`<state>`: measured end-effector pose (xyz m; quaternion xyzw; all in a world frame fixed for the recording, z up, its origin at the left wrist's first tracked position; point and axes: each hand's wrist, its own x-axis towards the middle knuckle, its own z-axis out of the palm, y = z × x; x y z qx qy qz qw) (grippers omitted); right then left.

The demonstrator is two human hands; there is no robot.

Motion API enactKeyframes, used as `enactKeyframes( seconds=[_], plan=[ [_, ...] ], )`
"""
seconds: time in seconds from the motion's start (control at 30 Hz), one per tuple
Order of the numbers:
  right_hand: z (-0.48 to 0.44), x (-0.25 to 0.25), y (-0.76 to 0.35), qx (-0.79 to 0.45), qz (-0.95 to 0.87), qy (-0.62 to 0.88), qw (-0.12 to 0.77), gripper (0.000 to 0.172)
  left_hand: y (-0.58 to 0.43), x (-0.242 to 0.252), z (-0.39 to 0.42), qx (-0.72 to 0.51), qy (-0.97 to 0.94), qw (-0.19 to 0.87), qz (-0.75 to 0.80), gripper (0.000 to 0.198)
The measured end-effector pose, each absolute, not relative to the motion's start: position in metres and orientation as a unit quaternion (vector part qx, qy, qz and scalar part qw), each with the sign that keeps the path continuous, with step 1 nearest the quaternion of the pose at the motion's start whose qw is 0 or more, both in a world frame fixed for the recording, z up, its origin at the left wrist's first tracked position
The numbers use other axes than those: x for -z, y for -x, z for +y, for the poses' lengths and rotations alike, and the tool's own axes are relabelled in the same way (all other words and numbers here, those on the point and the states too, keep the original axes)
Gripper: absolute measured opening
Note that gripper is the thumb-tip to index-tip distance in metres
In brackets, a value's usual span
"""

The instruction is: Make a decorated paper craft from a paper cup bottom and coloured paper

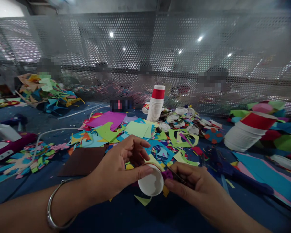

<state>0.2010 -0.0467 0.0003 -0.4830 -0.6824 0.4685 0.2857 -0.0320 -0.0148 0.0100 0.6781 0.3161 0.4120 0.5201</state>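
My left hand point(124, 165), with a silver bangle on its wrist, is closed on a small white round paper piece point(150, 182), the thumb on its upper edge. It looks like the bottom of a paper cup, though its depth is hard to tell. Close to the right edge of this disc, my right hand point(192, 184) pinches a small purple piece point(167, 174). A thin dark tool point(181, 179) lies along its fingers; its kind is mostly hidden. Colored paper scraps point(143, 201) lie below and behind both hands.
Stacked paper cups point(156, 108) stand behind, with a second cup stack point(243, 137) tilted at right. White discs point(180, 121) are heaped between them. A dark blue glue gun point(237, 174) lies right, brown paper point(82, 160) left. A white cord point(50, 132) crosses the left side.
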Motion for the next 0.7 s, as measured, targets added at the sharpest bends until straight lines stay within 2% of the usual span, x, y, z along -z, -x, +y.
enactKeyframes(
  seconds=[0.2,0.37,0.47,0.6,0.7],
  plan=[
    [-0.045,0.003,-0.202,-0.479,-0.671,0.48,0.299,0.032,0.03,-0.005,-0.013,-0.407,-0.641,0.577,0.3,0.045],
    [-0.041,0.005,-0.201,-0.458,-0.671,0.491,0.315,0.032,0.034,0.0,-0.01,-0.317,-0.621,0.659,0.283,0.056],
    [-0.041,0.002,-0.201,-0.457,-0.67,0.491,0.319,0.032,0.036,0.001,-0.009,-0.275,-0.638,0.661,0.284,0.052],
    [-0.042,-0.001,-0.203,-0.413,-0.668,0.514,0.346,0.032,0.036,-0.001,-0.007,-0.317,-0.635,0.629,0.317,0.045],
    [-0.042,-0.001,-0.205,-0.386,-0.664,0.533,0.354,0.033,0.034,-0.006,-0.006,-0.355,-0.587,0.644,0.339,0.043]
  ],
)
